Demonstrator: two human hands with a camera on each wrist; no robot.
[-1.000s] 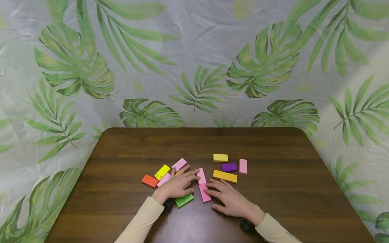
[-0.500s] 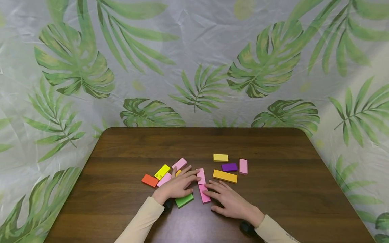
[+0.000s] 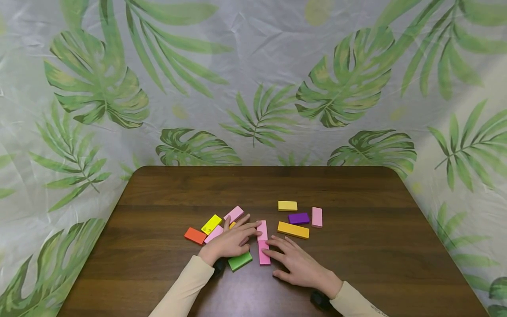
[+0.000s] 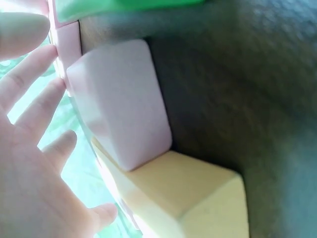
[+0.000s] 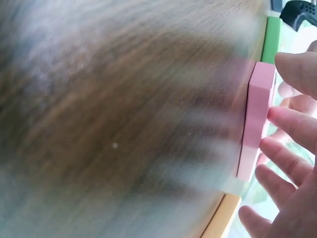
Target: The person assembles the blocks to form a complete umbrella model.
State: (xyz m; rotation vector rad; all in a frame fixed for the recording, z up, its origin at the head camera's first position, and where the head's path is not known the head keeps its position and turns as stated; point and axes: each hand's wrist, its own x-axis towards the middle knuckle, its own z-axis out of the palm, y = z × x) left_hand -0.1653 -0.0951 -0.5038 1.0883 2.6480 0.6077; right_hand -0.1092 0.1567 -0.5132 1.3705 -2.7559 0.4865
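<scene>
Two pink blocks lie end to end in the middle: a light pink block (image 3: 263,226) at the far end and a deeper pink block (image 3: 264,257) nearer. Spread fingertips of my left hand (image 3: 227,243) rest on the light pink one. My right hand (image 3: 301,266), fingers extended, touches the deeper pink block (image 5: 256,109) from its right side. A green block (image 3: 240,261) lies partly beneath the left hand, and an orange block (image 3: 232,225) is mostly hidden behind it. In the left wrist view another pink block (image 4: 121,104) stands close to the palm.
Left of the hands lie a red block (image 3: 195,236), a yellow block (image 3: 211,224) and two more pink blocks. To the right sit a long orange block (image 3: 293,230), a purple block (image 3: 299,218), a pale yellow block (image 3: 287,206) and a pink block (image 3: 317,217) on the wooden table (image 3: 376,246).
The near end of the deeper pink block has swung left, so it now lines up more straightly with the light pink one. My right hand has shifted slightly left; the left hand barely moves.
</scene>
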